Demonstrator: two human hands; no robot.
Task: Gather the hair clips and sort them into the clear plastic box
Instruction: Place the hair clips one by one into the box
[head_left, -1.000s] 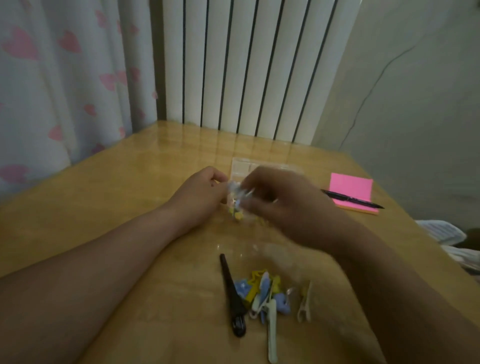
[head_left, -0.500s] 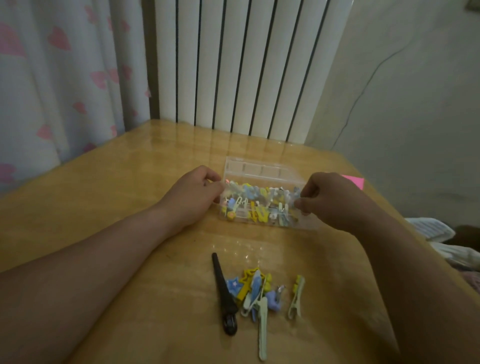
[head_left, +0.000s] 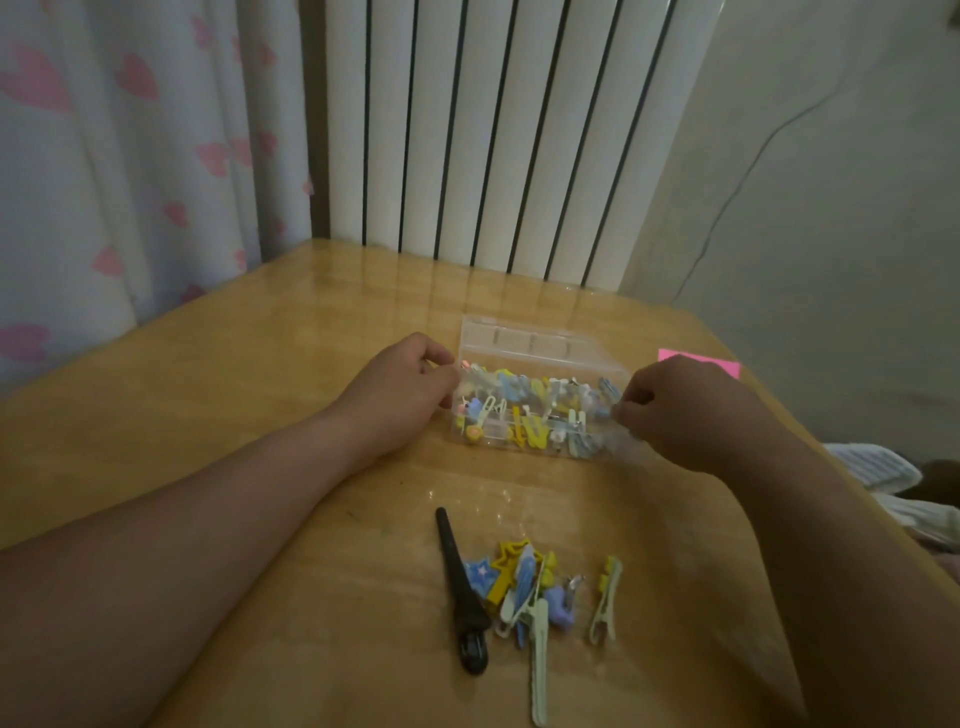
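Note:
A clear plastic box (head_left: 540, 348) stands on the wooden table with its lid raised at the back, holding several small yellow, blue and white hair clips (head_left: 530, 415). My left hand (head_left: 405, 389) grips the box's left end. My right hand (head_left: 680, 410) pinches its right end with curled fingers. Closer to me lies a loose pile of hair clips (head_left: 524, 582), with a long black clip (head_left: 462, 587) on its left, a pale green clip (head_left: 607, 600) on its right and a long pale clip (head_left: 539, 670) pointing toward me.
A pink sticky-note pad (head_left: 698, 361) lies behind my right hand. A white radiator (head_left: 509, 135) and a heart-print curtain (head_left: 130, 156) stand beyond the table's far edge. Striped cloth (head_left: 872, 467) lies off the table's right edge.
My right hand moved from the middle over the box to its right end, uncovering the clips inside. My left hand stayed at the left end. The view tilted down slightly.

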